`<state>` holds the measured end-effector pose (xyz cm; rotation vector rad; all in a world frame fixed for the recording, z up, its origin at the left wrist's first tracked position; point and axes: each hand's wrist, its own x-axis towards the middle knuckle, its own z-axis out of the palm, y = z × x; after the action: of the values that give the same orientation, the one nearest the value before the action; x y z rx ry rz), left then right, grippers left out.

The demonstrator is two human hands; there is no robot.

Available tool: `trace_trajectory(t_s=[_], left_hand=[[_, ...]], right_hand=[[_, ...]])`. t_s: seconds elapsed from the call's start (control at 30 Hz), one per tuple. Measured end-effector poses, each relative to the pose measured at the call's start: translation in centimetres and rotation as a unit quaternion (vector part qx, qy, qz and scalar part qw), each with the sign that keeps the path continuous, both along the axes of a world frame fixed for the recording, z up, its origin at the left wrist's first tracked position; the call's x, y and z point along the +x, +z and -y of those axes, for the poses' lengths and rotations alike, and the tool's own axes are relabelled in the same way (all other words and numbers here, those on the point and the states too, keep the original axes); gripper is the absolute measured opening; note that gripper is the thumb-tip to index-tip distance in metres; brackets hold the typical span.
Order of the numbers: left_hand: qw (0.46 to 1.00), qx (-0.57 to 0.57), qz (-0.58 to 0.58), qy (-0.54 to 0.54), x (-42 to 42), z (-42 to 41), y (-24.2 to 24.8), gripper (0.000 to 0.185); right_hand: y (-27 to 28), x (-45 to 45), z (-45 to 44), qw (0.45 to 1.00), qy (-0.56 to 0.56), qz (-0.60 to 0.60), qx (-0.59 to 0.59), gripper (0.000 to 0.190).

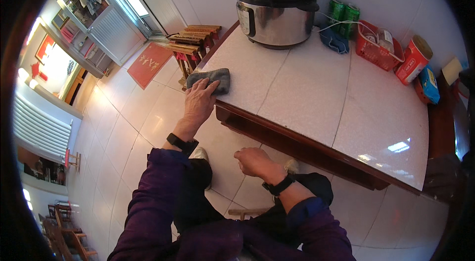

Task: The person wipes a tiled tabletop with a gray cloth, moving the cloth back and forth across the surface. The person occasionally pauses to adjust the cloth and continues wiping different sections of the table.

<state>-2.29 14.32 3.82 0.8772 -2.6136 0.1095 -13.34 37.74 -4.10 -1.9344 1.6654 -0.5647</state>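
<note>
My left hand (200,101) lies palm down on a dark grey folded cloth or fabric pouch (221,82) at the table's near left corner. Its fingertips and thumb spread over the top; whether they grip it cannot be told. The cloth covers the corner of the table (308,94), which has a pale, glossy top and brown wooden edging. My right hand (256,164) hangs above my lap, below the table's front edge. Its fingers are curled in, and nothing shows in them. Each wrist wears a black band.
An electric pressure cooker (278,16) stands at the back. To its right are green cans (348,20), a dark blue cloth item (334,40), a red plastic basket (374,50), a red canister (412,60) and a blue packet (429,85). Wooden stools (191,44) stand beyond the left edge.
</note>
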Motion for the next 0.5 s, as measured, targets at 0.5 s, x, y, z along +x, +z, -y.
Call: trace_trajectory(t_s=[0.5], left_hand=[[0.969,0.146,0.052,-0.192,-1.6,7.8,3.4,0.055]], right_hand=[[2.1,1.4,-0.3,0.997,0.035,0.059,0.022,0.017]])
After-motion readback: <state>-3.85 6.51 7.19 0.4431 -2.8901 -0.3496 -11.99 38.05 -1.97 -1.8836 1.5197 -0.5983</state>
